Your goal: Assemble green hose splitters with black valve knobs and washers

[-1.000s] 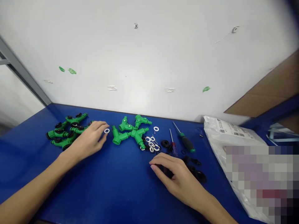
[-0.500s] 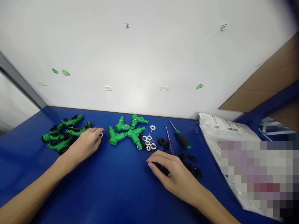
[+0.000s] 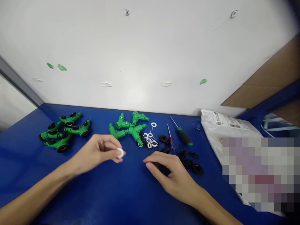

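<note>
My left hand (image 3: 99, 152) hovers over the blue table (image 3: 112, 193) and pinches a small white ring (image 3: 120, 152) between thumb and fingertips. My right hand (image 3: 170, 173) rests on the table with its fingers curled over a black part (image 3: 164, 169) that is mostly hidden. Between and behind the hands lie a cluster of green Y-shaped fittings (image 3: 128, 127) and several loose white rings (image 3: 149, 140). Black round parts (image 3: 193, 164) lie just right of my right hand.
A second pile of green fittings with black caps (image 3: 64, 131) sits at the far left. Two screwdrivers, a red-handled one (image 3: 171, 141) and a green-handled one (image 3: 183, 136), lie behind the black parts. A white plastic bag (image 3: 228, 131) lies at the right. A white wall stands behind the table.
My left hand has picked the white ring up off the table near the left pile and brought it right and toward me. My right hand has stayed over the black part.
</note>
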`<action>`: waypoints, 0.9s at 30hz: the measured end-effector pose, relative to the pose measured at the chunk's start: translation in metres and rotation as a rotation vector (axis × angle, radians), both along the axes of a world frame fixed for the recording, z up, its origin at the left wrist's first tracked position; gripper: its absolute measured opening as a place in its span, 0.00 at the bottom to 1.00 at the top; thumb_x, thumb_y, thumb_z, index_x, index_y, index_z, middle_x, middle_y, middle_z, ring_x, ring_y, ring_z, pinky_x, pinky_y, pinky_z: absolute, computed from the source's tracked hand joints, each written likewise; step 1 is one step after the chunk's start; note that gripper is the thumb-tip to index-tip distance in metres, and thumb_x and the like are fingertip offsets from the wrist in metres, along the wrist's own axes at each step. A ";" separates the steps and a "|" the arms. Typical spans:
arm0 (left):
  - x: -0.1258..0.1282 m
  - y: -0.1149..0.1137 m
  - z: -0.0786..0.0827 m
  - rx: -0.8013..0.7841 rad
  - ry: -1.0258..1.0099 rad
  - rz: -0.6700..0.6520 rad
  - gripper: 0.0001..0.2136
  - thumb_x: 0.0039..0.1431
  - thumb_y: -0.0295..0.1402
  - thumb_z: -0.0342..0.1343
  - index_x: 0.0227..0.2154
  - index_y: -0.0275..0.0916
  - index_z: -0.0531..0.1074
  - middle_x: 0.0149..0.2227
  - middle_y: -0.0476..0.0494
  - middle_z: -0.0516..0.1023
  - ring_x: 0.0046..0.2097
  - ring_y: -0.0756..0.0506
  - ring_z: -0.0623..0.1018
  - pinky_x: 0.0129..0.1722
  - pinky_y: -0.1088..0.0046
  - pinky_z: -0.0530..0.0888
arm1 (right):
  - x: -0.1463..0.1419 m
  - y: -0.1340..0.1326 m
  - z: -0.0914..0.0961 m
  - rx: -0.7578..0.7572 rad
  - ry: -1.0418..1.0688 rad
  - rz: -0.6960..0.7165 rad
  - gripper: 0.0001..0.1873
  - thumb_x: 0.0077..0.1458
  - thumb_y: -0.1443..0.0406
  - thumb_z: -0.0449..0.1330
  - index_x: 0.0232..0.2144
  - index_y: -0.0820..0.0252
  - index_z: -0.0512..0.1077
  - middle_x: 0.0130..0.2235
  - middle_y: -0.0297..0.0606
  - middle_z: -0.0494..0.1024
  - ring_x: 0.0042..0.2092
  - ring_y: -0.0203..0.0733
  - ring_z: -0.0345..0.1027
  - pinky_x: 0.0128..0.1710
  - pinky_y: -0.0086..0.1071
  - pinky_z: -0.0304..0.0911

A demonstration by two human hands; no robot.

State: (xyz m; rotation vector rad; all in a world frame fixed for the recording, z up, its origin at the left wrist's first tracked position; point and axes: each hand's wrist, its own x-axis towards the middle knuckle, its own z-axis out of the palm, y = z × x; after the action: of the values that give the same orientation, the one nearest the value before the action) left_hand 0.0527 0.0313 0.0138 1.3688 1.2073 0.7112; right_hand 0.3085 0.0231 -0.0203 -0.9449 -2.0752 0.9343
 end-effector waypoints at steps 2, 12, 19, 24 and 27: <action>0.020 -0.009 -0.006 -0.056 -0.148 -0.026 0.08 0.53 0.36 0.66 0.31 0.36 0.79 0.26 0.45 0.83 0.31 0.46 0.82 0.35 0.71 0.79 | -0.005 -0.003 0.000 -0.093 0.123 -0.001 0.08 0.61 0.63 0.60 0.40 0.59 0.76 0.30 0.36 0.78 0.30 0.37 0.71 0.30 0.30 0.68; 0.054 -0.023 -0.025 0.047 -0.316 -0.004 0.04 0.55 0.31 0.65 0.31 0.37 0.82 0.28 0.45 0.83 0.31 0.47 0.80 0.35 0.71 0.78 | -0.010 -0.006 0.001 -0.456 0.400 -0.016 0.09 0.54 0.59 0.68 0.30 0.59 0.78 0.26 0.34 0.79 0.26 0.34 0.70 0.26 0.26 0.67; 0.011 0.006 -0.019 0.888 0.286 0.031 0.07 0.60 0.24 0.55 0.37 0.36 0.78 0.37 0.39 0.83 0.41 0.42 0.81 0.45 0.63 0.77 | -0.006 -0.005 -0.001 -0.332 0.408 -0.127 0.06 0.56 0.63 0.66 0.29 0.60 0.75 0.33 0.37 0.79 0.31 0.35 0.73 0.31 0.27 0.70; -0.035 0.034 -0.016 0.882 0.894 -0.335 0.23 0.60 0.21 0.46 0.57 0.38 0.70 0.62 0.33 0.69 0.62 0.31 0.67 0.57 0.43 0.68 | -0.002 -0.004 -0.003 -0.445 0.464 -0.084 0.08 0.57 0.64 0.66 0.27 0.60 0.72 0.41 0.43 0.81 0.37 0.39 0.78 0.32 0.28 0.72; -0.037 0.035 -0.016 0.788 0.940 -0.414 0.23 0.64 0.24 0.46 0.61 0.37 0.66 0.56 0.31 0.73 0.57 0.34 0.72 0.55 0.51 0.71 | -0.001 -0.003 -0.005 -0.438 0.446 -0.077 0.08 0.56 0.65 0.66 0.27 0.60 0.72 0.41 0.42 0.81 0.37 0.39 0.78 0.34 0.29 0.73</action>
State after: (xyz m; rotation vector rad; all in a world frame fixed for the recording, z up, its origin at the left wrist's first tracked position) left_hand 0.0153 0.0659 -0.0017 2.7090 1.2960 0.2009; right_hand 0.3075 0.0199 -0.0250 -0.9172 -1.4788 1.4451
